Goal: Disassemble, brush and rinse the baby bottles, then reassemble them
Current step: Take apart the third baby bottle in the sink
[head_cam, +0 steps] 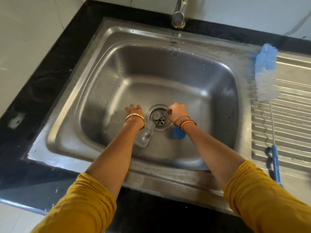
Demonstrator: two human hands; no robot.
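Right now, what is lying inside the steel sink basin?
In the steel sink basin: a clear plastic baby bottle on its side, a blue cap, a translucent piece on the drain. Anything beneath the hands is hidden.

Steel sink [104,52]: clear bottle [144,137], blue cap [178,133]; brush [267,84] on drainboard [292,125].

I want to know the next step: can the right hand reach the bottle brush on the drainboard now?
Probably yes: the bottle brush lies uncovered beside the sink, on the right hand's side.
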